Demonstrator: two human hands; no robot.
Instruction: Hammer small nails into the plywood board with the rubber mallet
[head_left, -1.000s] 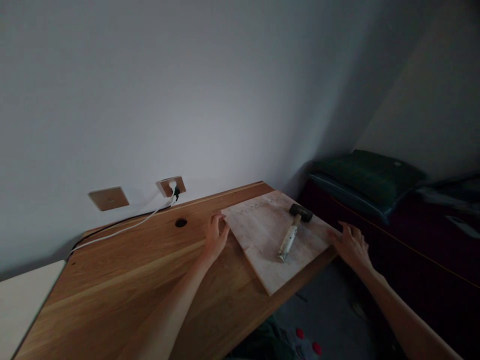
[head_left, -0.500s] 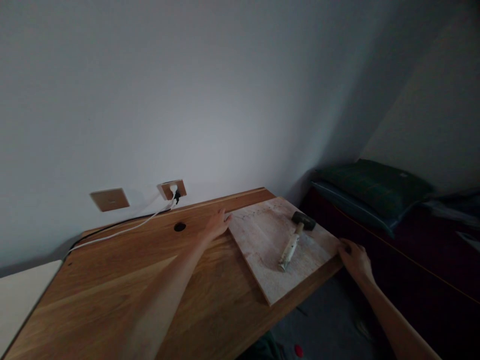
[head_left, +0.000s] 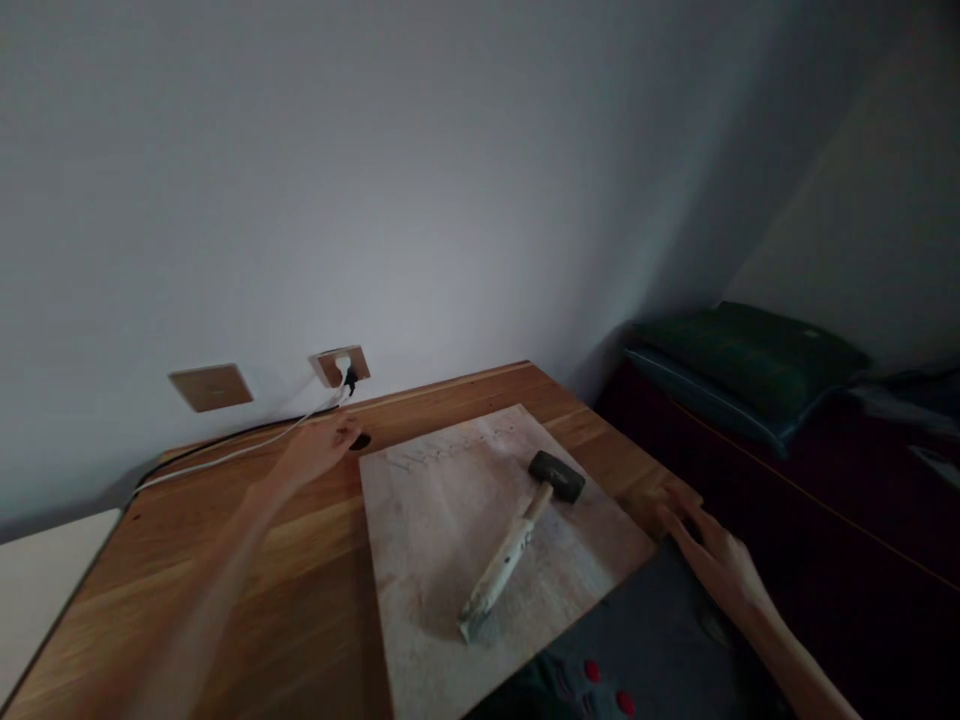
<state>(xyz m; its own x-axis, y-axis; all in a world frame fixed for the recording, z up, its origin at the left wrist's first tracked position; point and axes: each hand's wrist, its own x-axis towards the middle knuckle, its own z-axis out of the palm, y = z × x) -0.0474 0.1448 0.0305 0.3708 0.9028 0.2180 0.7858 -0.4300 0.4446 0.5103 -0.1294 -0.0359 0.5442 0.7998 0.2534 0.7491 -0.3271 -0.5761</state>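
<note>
On the wooden table lies a pale flat board point(head_left: 427, 540), with small dark marks in a row near its far edge. A mallet point(head_left: 499, 575) with a black head and a worn whitish handle rests slantwise on the board. My left hand point(head_left: 319, 445) is over the table beside the dark round cable hole, apart from the board's far left corner, its fingers loosely stretched and slightly blurred. At the table's right front corner, my right hand point(head_left: 705, 550) touches the wood with fingers and thumb apart, to the right of the board.
The wooden table point(head_left: 292, 550) stands against a pale wall. A white cable point(head_left: 225, 458) runs along its back to a wall socket point(head_left: 341, 367); another wall plate point(head_left: 211, 387) is further left. Green cushions point(head_left: 750, 365) lie on a dark red surface at right. A white surface point(head_left: 52, 585) adjoins at left.
The board has shifted left and toward me with the mallet on it, now reaching past the table's front edge. My left hand has left the board and moved left; my right hand stays near the table corner.
</note>
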